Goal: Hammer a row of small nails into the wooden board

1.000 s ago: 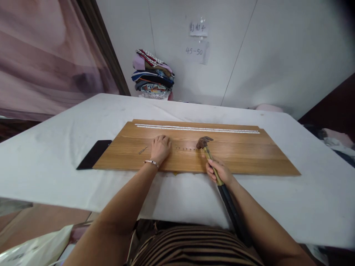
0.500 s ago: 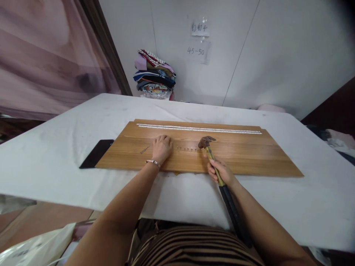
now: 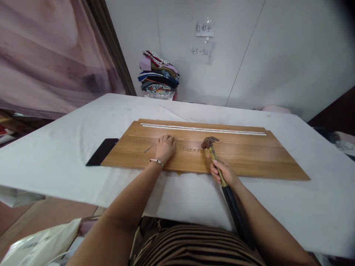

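My right hand [image 3: 225, 172] is wrapped around the yellow part of a claw hammer's handle [image 3: 232, 203], below its rusty head [image 3: 208, 142]. The hammer head is at the right end of a row of several small nails [image 3: 190, 149] on the wooden board [image 3: 260, 155]. My left hand [image 3: 165, 147] lies palm down on the board, left of the row, with its fingers stretched forward. Loose nails [image 3: 148, 149] lie on the board to the left of that hand. Whether the hammer head touches a nail is hard to make out.
Two white measuring strips [image 3: 202, 129] run along the board's far side. A black flat object [image 3: 102, 152] sticks out at the board's left end. The board rests on a white-covered table [image 3: 61, 147]. Folded clothes [image 3: 159, 75] are stacked by the wall behind.
The whole scene has shifted slightly right in view as the camera turned. Both hands and the hammer keep nearly the same places on the board.
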{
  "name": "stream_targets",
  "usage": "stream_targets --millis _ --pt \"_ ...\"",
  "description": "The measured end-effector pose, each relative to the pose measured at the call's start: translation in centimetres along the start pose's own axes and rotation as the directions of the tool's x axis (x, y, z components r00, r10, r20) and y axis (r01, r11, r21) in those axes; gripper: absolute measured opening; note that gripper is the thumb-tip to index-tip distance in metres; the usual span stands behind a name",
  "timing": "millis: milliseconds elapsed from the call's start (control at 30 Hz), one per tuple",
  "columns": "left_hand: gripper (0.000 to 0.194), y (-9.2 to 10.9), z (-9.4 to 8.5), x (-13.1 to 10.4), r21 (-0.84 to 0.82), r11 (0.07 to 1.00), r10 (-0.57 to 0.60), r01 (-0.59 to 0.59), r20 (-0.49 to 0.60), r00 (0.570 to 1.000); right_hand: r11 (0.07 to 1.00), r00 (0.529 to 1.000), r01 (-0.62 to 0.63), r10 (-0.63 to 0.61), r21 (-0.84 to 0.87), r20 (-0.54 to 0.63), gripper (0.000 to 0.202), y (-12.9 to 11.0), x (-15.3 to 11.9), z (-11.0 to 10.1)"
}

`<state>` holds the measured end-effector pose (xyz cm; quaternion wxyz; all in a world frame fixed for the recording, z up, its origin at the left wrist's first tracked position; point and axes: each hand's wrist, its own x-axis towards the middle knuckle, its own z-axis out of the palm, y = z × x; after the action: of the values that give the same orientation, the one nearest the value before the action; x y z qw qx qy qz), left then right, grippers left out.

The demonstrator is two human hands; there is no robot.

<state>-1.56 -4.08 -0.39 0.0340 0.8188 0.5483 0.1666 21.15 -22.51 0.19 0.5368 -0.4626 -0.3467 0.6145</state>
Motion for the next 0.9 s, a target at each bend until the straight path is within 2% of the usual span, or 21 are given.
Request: stream_targets --millis 667,900 --pt "0.028 -0.12 0.08 0.04 -0.002 1.0 0.003 -0.003 -0.006 1.0 1.0 1.0 -0.01 0.01 -0.002 -0.02 0.057 0.02 0.0 0.01" --pt "0.028 -0.02 0.06 0.09 -0.003 1.0 -0.011 0.011 -0.01 1.0 0.999 0.999 -0.032 0.032 -0.014 -0.03 0.054 -0.12 -0.19 0.13"
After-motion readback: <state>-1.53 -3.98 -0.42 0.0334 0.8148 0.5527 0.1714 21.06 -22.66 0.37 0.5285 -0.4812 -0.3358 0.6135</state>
